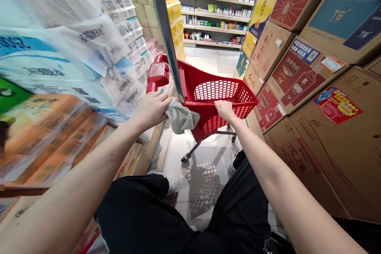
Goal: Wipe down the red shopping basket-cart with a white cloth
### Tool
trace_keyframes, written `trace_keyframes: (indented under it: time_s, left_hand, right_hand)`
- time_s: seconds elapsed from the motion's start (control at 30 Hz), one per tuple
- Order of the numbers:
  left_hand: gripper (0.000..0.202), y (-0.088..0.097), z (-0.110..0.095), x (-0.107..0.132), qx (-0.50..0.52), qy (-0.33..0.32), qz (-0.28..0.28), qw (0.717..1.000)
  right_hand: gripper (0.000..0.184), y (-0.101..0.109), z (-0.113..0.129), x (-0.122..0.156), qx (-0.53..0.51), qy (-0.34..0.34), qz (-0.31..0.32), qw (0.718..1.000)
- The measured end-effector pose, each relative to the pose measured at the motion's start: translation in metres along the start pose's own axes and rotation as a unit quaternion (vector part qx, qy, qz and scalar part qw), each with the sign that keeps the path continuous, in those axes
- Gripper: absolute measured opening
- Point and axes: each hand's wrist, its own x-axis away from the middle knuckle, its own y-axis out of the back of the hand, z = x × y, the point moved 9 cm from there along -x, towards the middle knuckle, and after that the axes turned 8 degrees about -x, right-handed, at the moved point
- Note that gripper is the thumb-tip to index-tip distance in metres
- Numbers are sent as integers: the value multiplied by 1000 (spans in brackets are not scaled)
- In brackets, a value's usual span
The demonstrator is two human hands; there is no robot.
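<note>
A red shopping cart (208, 121) with a perforated plastic basket stands in front of me, on a metal frame with small wheels. Held in my left hand (154, 108) is a grey cloth (180, 117), which drapes against the near left corner of the basket. My right hand (225, 110) is closed over the near rim of the basket, its fingertips bent over the edge. A red handle piece (158, 72) rises just beyond my left hand. Beside it, a grey metal post (168, 35) slants up past the cart.
Stacked cardboard cartons (333, 127) line the right side of this narrow aisle. On the left are piled packs of tissue paper (44, 59) and orange packages (56, 135). Shelves with small bottles and boxes (217, 10) stand at the far end. Light floor tiles (202, 174) lie beneath.
</note>
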Motion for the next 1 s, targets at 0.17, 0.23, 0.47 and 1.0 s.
trace_keyframes:
  time_s: [0.17,0.23,0.47,1.0]
  left_hand:
    - [31,2,-4,0,-25,24,-9,999]
    - [29,2,-5,-1,-32,28,-13,999]
    - [25,-5,-6,-8,-14,30,-6,999]
    - [23,6,-25,-17,-24,57,-8,998]
  right_hand:
    - [49,5,9,1,7,-34,16,999]
    - [49,7,19,1,7,-29,18,999]
    - [58,9,55,-5,-65,21,-6,998]
    - [54,7,42,-8,-23,6,-24,999]
